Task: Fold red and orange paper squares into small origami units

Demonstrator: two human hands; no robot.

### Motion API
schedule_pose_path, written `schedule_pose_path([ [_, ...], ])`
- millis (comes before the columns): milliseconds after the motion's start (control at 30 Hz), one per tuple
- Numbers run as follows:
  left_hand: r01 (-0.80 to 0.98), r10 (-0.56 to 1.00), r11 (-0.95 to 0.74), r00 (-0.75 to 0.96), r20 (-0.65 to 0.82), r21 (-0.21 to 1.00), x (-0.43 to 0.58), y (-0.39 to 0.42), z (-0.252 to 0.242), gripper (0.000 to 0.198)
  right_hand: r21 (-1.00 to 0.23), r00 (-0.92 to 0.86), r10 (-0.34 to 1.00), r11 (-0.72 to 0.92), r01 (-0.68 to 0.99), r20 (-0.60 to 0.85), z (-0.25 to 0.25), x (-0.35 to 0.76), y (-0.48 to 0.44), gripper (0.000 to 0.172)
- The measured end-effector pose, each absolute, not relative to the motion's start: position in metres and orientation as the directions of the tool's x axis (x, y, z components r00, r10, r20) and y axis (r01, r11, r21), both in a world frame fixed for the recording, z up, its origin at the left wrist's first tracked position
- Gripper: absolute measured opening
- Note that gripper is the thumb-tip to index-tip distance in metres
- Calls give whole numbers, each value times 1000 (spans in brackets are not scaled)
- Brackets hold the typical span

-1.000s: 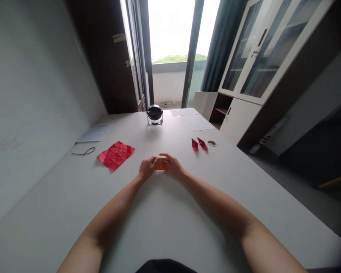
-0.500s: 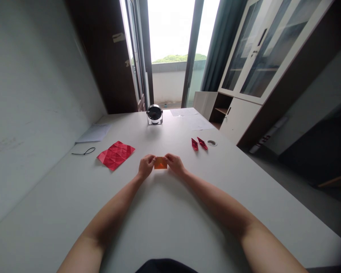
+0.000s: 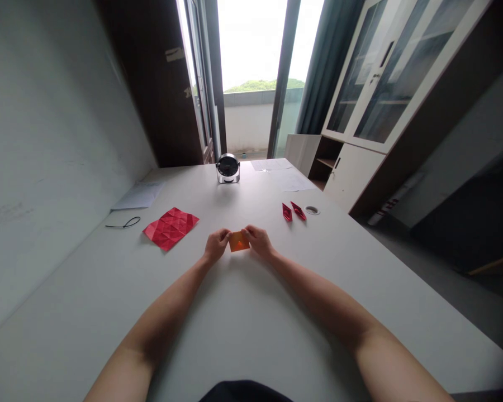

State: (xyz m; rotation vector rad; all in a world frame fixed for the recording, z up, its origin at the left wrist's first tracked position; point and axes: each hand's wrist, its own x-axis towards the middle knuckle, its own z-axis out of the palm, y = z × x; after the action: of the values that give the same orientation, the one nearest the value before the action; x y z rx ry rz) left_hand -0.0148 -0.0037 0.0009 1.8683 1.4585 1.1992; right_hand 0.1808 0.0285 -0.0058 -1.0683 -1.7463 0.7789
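A small folded orange paper (image 3: 238, 242) lies on the white table (image 3: 243, 324) between my two hands. My left hand (image 3: 216, 245) pinches its left edge with curled fingers. My right hand (image 3: 256, 240) pinches its right edge the same way. Both forearms stretch out from the bottom of the view toward the middle of the table.
A creased red paper sheet (image 3: 170, 228) lies to the left of my hands, with a black cord (image 3: 124, 224) and white papers (image 3: 138, 196) beyond it. Two small red folded pieces (image 3: 293, 211) sit to the right near a cable hole (image 3: 312, 210). A small desk fan (image 3: 228, 168) stands at the far edge.
My right hand has drawn back off the top of the orange paper to its right edge, so more of the paper shows. It now sits slightly tilted.
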Motion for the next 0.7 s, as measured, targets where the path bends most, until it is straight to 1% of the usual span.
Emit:
schedule_pose_path([
  [100, 520, 938, -314, 40, 344, 794, -14, -3, 0, 34, -850, -158, 903, 430, 305, 400, -5, 181, 30, 45],
  [233, 498, 942, -311, 48, 332, 810, -14, -3, -1, 34, -843, -153, 891, 453, 289, 427, -3, 182, 30, 46],
  [367, 474, 944, -325, 112, 309, 818, -12, -5, -1, 33, -855, -151, 896, 444, 268, 418, -2, 183, 29, 48],
  [433, 468, 942, -334, 133, 308, 818, -12, -5, -1, 33, -878, -151, 904, 426, 219, 400, -3, 182, 30, 48],
  [500, 449, 943, -329, 119, 310, 831, -12, -4, -2, 33, -907, -189, 909, 399, 136, 372, -6, 182, 32, 45],
  [567, 415, 951, -305, 88, 296, 857, -13, -2, -4, 33, -926, -264, 901, 373, 65, 344, -10, 181, 35, 43],
  [633, 379, 961, -275, 74, 267, 884, -14, -1, -6, 34, -933, -321, 889, 357, 42, 325, -13, 180, 38, 41],
  [700, 370, 965, -261, 99, 241, 892, -15, 0, -7, 34, -942, -339, 893, 331, 47, 297, -15, 180, 39, 38],
])
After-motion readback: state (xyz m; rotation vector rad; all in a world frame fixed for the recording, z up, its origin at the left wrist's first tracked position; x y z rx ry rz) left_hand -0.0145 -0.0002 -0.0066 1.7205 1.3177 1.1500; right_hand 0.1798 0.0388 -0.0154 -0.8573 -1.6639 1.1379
